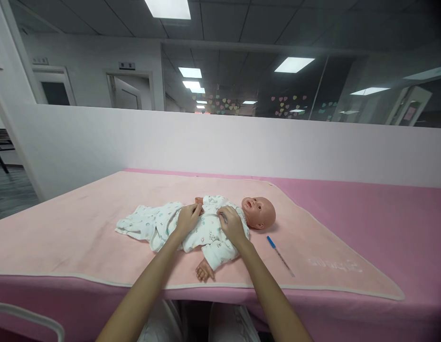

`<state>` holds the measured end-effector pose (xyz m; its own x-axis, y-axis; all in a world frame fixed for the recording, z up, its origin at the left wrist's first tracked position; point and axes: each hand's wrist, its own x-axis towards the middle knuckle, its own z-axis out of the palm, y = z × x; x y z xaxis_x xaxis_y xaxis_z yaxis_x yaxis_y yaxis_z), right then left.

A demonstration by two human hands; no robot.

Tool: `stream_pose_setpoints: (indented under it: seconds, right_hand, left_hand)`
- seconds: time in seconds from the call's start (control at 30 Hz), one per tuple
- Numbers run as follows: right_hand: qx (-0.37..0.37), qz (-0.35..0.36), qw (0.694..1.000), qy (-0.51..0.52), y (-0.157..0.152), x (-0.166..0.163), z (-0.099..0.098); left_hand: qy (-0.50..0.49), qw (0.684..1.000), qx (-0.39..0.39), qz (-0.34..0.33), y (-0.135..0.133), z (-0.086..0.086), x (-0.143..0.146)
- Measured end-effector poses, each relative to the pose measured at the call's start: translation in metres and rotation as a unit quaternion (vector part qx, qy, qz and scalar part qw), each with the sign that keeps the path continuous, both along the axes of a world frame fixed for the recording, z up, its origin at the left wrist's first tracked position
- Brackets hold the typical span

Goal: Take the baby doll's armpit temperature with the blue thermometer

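Note:
A baby doll (261, 212) lies on its back with its head to the right. It wears a white patterned baby shirt (208, 233) and matching trousers (144, 223), whose legs lie flat to the left. My left hand (188, 219) is at the shirt's lower front, fingers closed on the cloth. Higher on the chest, near the collar, my right hand (231, 224) has its bent fingers and thumb pinching the shirt front. Both fingertips are partly hidden. One doll hand (205, 270) sticks out of the near sleeve, another shows beyond my left hand.
A blue-capped pen (280, 257) lies right of the doll on a peach blanket (81, 232). Under the blanket is a pink table cover (394, 228). A white partition (241, 145) with glass above stands behind the table. A curved white rail (31, 313) is at lower left.

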<state>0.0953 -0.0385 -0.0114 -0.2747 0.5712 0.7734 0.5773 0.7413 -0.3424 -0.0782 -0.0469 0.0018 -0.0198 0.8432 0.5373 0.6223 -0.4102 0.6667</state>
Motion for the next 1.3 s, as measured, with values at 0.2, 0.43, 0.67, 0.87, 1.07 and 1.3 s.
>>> stream_pose_setpoints:
  seconds: [0.2, 0.43, 0.67, 0.87, 1.07, 1.3]
  right_hand:
    - [0.05, -0.053, 0.997, -0.037, -0.0011, -0.0021, 0.0013]
    - [0.071, -0.096, 0.99, -0.08, 0.0006, -0.001, -0.0032]
    - [0.062, -0.089, 0.993, -0.046, 0.0041, -0.0017, -0.0054]
    - [0.051, -0.066, 0.995, -0.047, 0.0038, 0.0007, -0.0029]
    - [0.044, -0.074, 0.995, -0.05, 0.004, 0.0017, -0.0032]
    - [0.04, -0.082, 0.995, -0.032, 0.0029, 0.0002, -0.0037]
  left_hand:
    - [0.007, 1.0, -0.001, 0.0, -0.0011, 0.0015, -0.0002]
    - [0.001, 1.0, -0.002, -0.001, -0.0012, 0.0017, 0.0]
    - [-0.002, 1.0, -0.008, 0.002, -0.0004, 0.0008, -0.0001]
    - [-0.011, 1.0, -0.006, -0.005, 0.0006, 0.0, -0.0008]
    - [-0.005, 1.0, -0.015, -0.002, 0.001, -0.0003, -0.0013]
    - [-0.003, 1.0, -0.003, 0.0, 0.0027, -0.0022, -0.002]
